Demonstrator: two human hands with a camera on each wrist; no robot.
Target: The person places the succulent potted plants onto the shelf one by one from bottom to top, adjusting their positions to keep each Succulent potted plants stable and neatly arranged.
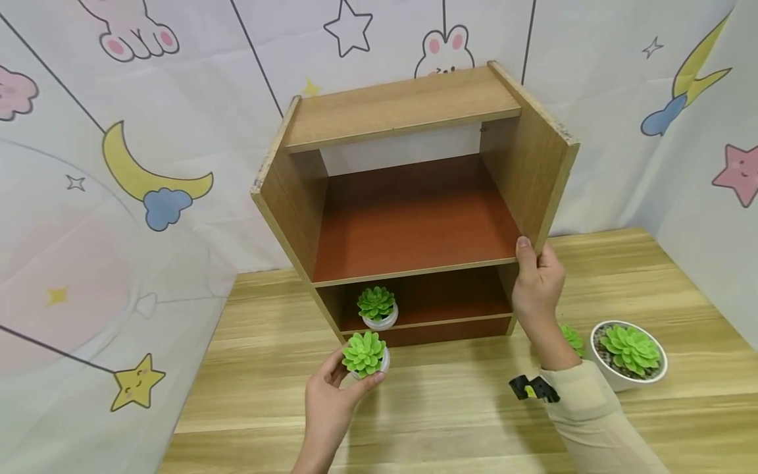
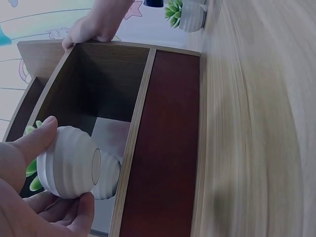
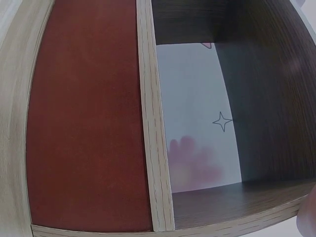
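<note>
My left hand (image 1: 331, 403) pinches a small white pot with a bright green artificial succulent (image 1: 363, 353), just in front of the low shelf opening. In the left wrist view, thumb and fingers hold the ribbed white pot (image 2: 71, 160) tilted, its base showing. A second potted succulent (image 1: 377, 304) stands on the lower level of the wooden shelf unit (image 1: 414, 220), near its left side. My right hand (image 1: 540, 289) grips the unit's right side panel (image 1: 535, 155), thumb on the front edge. Only a bit of that hand (image 3: 308, 215) enters the right wrist view.
Right of the unit, a larger white pot with a succulent (image 1: 629, 355) stands on the wood-grain table (image 1: 254, 395). Another green succulent (image 1: 572, 340) beside it is partly hidden by my right arm. A cartoon-printed cloth (image 1: 195, 131) hangs behind.
</note>
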